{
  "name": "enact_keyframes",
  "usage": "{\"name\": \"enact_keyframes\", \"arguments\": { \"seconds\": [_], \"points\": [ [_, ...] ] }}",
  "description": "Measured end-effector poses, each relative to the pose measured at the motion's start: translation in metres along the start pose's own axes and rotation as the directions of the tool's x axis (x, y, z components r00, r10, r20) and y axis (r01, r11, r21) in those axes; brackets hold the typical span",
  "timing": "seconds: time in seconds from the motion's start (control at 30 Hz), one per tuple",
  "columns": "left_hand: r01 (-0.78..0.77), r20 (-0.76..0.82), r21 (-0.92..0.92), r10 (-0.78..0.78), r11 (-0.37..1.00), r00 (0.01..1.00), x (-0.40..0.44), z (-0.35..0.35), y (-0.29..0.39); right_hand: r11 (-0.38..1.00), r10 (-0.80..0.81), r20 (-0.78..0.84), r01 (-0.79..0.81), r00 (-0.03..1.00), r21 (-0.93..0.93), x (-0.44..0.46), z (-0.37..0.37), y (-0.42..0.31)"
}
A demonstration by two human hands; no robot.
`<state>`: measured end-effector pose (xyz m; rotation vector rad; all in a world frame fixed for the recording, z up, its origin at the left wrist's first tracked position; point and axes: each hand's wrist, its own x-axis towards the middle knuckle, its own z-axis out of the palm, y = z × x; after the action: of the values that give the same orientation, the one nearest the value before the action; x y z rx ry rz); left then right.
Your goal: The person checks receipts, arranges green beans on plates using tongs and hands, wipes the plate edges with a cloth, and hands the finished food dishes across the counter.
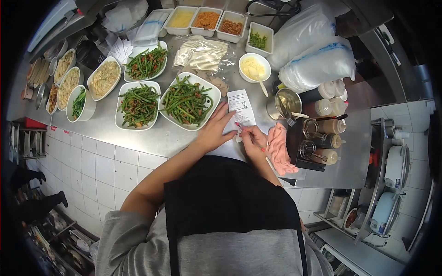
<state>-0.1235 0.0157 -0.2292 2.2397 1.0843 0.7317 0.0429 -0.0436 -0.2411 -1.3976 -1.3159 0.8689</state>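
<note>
A printed paper receipt (239, 102) lies on the steel counter in front of me, with a handwritten mark near its upper right. My left hand (216, 126) rests flat with fingers apart, its fingertips on the receipt's left edge. In my right hand (254, 140) is a red pen (238, 124), gripped between thumb and fingers with its tip at the lower part of the paper. Just left of my left hand stands a white square dish of green beans (186, 101). A crumpled pink cloth (280, 149) lies right of my right hand.
More green bean dishes (138, 105) and noodle-like dishes (105, 79) stand to the left. Behind are packaged chopsticks (201, 53) and topping tubs (206, 20). A metal pot (287, 103), squeeze bottles (326, 156) and plastic bags (317, 62) sit right. Someone's dark-clothed legs (39, 204) show at lower left.
</note>
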Motion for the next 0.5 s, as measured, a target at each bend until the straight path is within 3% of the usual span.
{"name": "enact_keyframes", "arguments": {
  "seconds": [0.07, 0.17, 0.27, 0.4, 0.5],
  "points": [
    [0.002, 0.002, -0.001, -0.002, 1.000, 1.000, 0.000, 0.001, -0.002, 0.993, -0.071, 0.015, 0.072, 0.997, -0.099, 0.003, 0.000, 0.001],
    [0.004, 0.011, -0.002, -0.003, 1.000, 1.000, 0.000, 0.002, -0.001, 0.978, -0.100, -0.132, 0.074, 0.986, -0.194, 0.005, -0.006, 0.005],
    [0.006, 0.006, 0.012, -0.006, 1.000, 1.000, 0.000, -0.001, 0.000, 0.983, 0.112, -0.187, -0.081, 0.976, 0.167, 0.009, -0.013, 0.009],
    [-0.002, -0.002, 0.034, 0.003, 0.999, 1.000, 0.000, 0.001, -0.001, 0.992, -0.108, -0.064, 0.103, 0.992, -0.071, -0.002, -0.003, 0.011],
    [-0.001, -0.006, 0.026, 0.001, 1.000, 1.000, -0.001, 0.000, 0.001, 0.982, -0.105, -0.070, 0.092, 0.992, -0.165, 0.001, -0.011, 0.005]
  ]
}}
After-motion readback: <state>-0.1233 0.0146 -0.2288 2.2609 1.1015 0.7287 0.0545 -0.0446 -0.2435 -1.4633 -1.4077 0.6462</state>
